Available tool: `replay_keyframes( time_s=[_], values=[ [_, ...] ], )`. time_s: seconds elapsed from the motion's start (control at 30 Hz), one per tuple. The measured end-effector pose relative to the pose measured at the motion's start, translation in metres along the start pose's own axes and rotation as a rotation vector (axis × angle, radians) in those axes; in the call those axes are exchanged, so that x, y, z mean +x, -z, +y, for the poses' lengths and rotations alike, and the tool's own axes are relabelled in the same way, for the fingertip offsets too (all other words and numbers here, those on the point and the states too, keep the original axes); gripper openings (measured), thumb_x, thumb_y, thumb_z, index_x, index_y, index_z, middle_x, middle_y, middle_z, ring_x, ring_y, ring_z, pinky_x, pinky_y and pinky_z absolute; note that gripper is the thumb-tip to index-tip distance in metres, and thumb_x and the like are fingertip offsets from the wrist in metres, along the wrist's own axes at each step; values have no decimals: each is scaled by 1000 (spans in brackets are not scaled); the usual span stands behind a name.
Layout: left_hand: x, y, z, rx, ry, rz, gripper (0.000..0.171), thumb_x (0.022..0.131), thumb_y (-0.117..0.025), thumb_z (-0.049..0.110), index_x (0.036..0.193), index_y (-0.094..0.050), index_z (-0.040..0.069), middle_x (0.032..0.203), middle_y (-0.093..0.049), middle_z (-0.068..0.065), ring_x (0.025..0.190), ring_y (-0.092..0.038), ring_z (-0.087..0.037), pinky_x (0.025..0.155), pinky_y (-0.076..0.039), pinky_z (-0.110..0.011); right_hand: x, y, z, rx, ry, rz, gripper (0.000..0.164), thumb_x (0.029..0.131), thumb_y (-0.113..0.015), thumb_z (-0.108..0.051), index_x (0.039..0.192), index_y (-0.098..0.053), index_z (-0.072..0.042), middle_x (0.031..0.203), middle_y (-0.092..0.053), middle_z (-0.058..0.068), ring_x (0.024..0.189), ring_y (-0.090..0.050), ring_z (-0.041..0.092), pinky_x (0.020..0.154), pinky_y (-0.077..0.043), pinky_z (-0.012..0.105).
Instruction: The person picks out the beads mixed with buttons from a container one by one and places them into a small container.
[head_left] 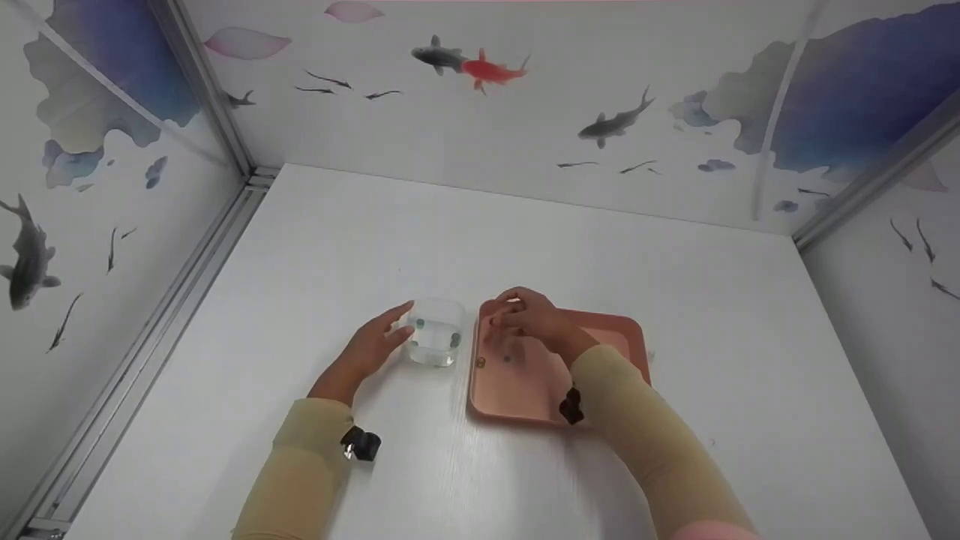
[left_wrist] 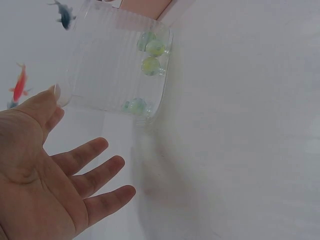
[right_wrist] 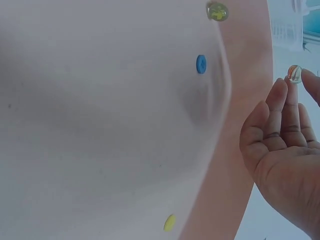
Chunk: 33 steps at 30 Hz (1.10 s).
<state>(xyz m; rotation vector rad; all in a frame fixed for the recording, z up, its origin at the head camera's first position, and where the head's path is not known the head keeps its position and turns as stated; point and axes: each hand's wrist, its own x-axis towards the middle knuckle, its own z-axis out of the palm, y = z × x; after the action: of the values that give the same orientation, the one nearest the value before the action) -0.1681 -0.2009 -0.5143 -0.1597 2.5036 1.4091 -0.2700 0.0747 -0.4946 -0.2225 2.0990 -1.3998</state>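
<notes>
On the white table stands a clear plastic container (head_left: 435,311) with several green and yellow marbles (left_wrist: 151,66) at its bottom. My left hand (head_left: 369,343) is at its left side, thumb tip touching the rim and the other fingers spread. To the right lies a pink tray (head_left: 529,394), with my right hand (head_left: 531,315) over its far left part. In the right wrist view, the thumb and a fingertip pinch a clear marble with an orange swirl (right_wrist: 294,74). A yellow-green marble (right_wrist: 218,11), a small blue disc (right_wrist: 201,64) and a small yellow piece (right_wrist: 170,222) lie in the tray.
White panels painted with fish (head_left: 491,71) and blue leaf shapes close off the back and both sides of the table (head_left: 420,240). A metal rail (head_left: 142,382) runs along the left edge. Each sleeved wrist bears a small black device (head_left: 366,444).
</notes>
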Motion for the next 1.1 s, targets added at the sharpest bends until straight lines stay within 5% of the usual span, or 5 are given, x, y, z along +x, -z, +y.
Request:
replay_keyframes(
  time_s=[0.6, 1.1],
  values=[
    [1, -1, 0, -19, 44, 11, 54, 101, -50, 34, 152, -32, 26, 156, -29, -14, 140, -30, -40, 112, -26, -57, -3, -9, -3, 111, 103, 41, 51, 89, -68, -11, 133, -46, 2, 107, -65, 10, 102, -63, 27, 97, -47, 51],
    [0, -2, 2, -12, 55, 14, 54, 101, -50, 35, 152, -32, 29, 156, -30, -12, 141, -30, -39, 112, -27, -57, -4, -17, -9, 174, 118, 100, 47, 87, -73, -18, 128, -52, -7, 108, -66, 8, 105, -63, 26, 100, -46, 50]
  ],
)
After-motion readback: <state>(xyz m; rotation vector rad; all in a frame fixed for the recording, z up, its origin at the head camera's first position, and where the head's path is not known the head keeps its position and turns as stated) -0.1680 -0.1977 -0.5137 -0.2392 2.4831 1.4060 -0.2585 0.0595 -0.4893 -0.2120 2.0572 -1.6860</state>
